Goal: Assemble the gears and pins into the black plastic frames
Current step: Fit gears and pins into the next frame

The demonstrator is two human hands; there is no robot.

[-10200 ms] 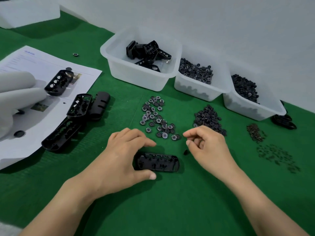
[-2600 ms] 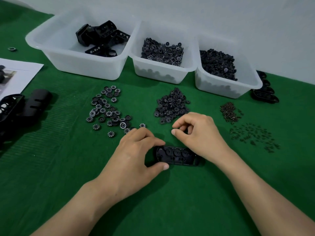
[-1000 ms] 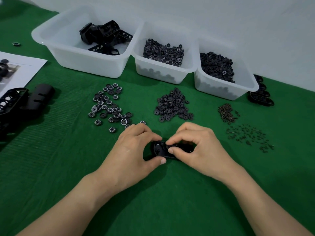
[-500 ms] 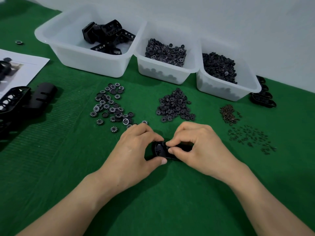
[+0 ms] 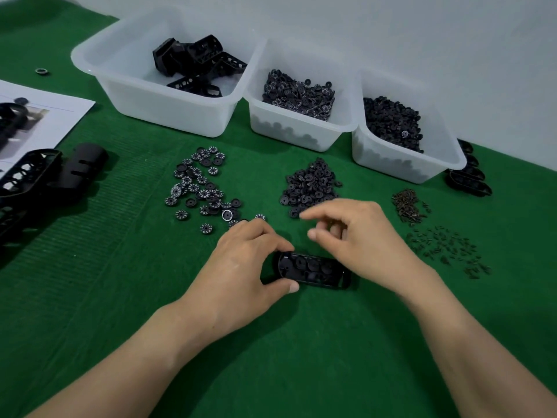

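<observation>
The black frame (image 5: 313, 268) lay flat on the green desk (image 5: 301, 342), open side up, with several round gears seated in its pockets. The left hand (image 5: 241, 267) held its left end: the grip was closed on the frame, thumb against the near edge and fingers curled over the far edge. The right hand (image 5: 361, 236) hovered just behind the frame's right half, blurred. Its grip was loose, forefinger and thumb apart with nothing visible between them and the other fingers lightly curled.

Behind the frame and to its left sat a scatter of numbered gears (image 5: 202, 188). Straight behind it was a heap of plain black gears (image 5: 310, 185), touched by nothing. To the frame's right lay a small clump of brown pins (image 5: 408, 205) and, nearer, a spread of dark pins (image 5: 449, 248).

Farther behind the frame stood three translucent bins in a row:
- the large bin (image 5: 156, 107) held spare black frames
- the middle bin (image 5: 289, 131) held numbered gears
- the right bin (image 5: 391, 164) held plain gears

Well to the frame's left lay several other frames (image 5: 30, 173), beside and partly on a printed sheet (image 5: 60, 116). Far right of the frame, behind the right bin, more dark housings (image 5: 470, 182) were stacked.
</observation>
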